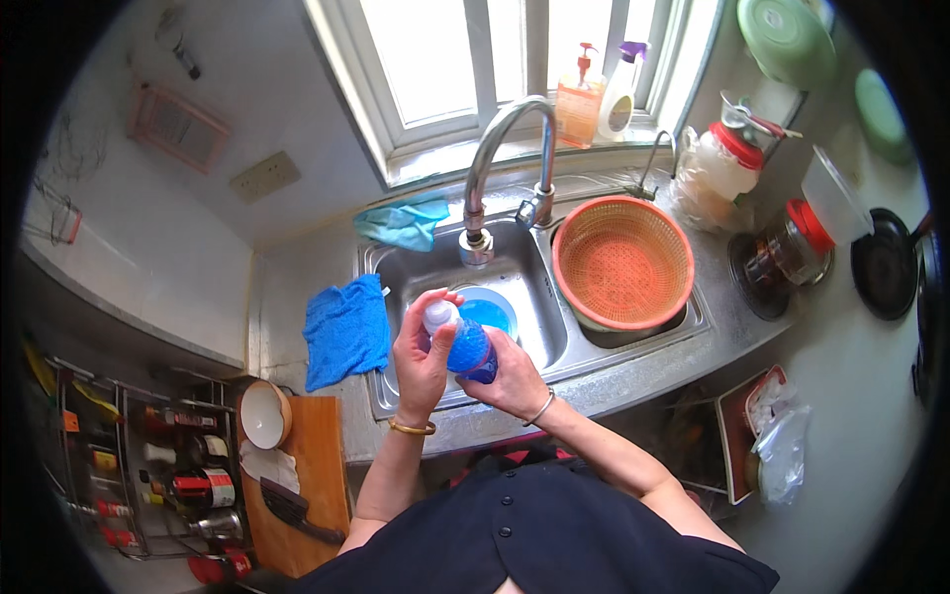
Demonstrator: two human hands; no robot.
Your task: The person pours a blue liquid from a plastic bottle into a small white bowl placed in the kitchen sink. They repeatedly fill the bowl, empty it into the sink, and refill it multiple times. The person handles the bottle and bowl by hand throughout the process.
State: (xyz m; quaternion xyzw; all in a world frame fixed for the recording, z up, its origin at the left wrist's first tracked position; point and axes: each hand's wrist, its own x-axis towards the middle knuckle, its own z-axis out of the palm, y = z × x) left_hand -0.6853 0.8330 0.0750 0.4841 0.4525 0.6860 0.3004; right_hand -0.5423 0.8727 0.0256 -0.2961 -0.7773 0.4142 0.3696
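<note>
Over the left sink basin [519, 260], my left hand [421, 356] has its fingers and thumb around the white cap [441, 315] of a blue plastic bottle [469, 347]. My right hand [512, 375] grips the bottle's lower body, which is tilted. Whether the cap is seated on the neck or loose, I cannot tell. Behind the hands, a white bowl [508, 303] with blue in it stands in the basin, partly hidden by the bottle. The chrome faucet [477, 178] arches above the basin.
A blue cloth [347, 332] lies left of the basin, a teal cloth [403, 224] behind it. An orange colander [622, 263] sits over the right basin. Further left, a cleaver [293, 512] rests on a wooden cutting board [319, 438]. Pump [580, 108] and spray bottles [622, 96] stand on the sill.
</note>
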